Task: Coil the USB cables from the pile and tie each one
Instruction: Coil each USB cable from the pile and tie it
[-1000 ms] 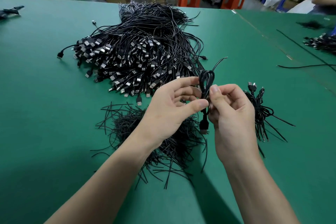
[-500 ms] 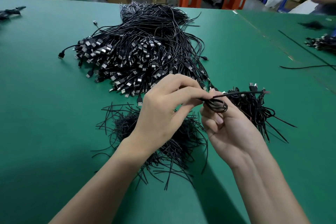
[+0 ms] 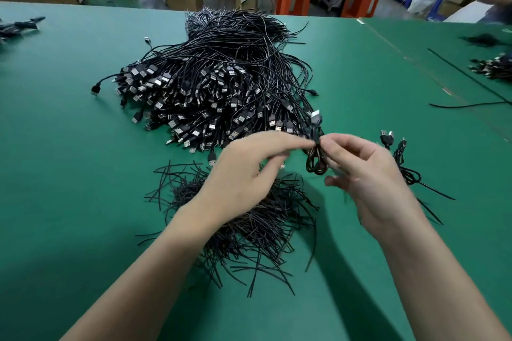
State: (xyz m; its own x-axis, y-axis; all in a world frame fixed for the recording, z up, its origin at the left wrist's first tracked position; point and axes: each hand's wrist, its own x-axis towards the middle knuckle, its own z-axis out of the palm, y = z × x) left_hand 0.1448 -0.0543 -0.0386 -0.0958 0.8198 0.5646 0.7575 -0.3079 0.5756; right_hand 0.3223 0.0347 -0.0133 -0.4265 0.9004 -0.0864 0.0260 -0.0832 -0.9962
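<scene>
- The green surface (image 3: 69, 202) fills nearly the whole frame, and the camera's view of it is much the same as half a second ago.
- The pile of loose USB cables (image 3: 221, 86) lies in the upper middle, its plugs fanned toward the lower left; it has not shifted.
- The heap of short black ties (image 3: 249, 230) sits below the pile, partly under the left forearm, unchanged.
- The left hand (image 3: 243, 174) reaches right from the frame's centre. Its thumb and forefinger are drawn together in a pinch at the coil's waist, the other fingers are curled loosely beneath, and its tips are blurred.
- The right hand (image 3: 368, 183), just right of centre, pinches the same spot between thumb and forefinger. Its remaining fingers are spread loosely and blurred. Half a second ago its palm faced up and the coil lay across its fingers.
- The small bunch of finished cables (image 3: 401, 158) lies on the surface just behind the right hand, where it was.
- The coiled cable (image 3: 315, 158) is held between the two hands, above the surface. It was lying sideways half a second ago; now it is upright, plug at the top and loop hanging below.
</scene>
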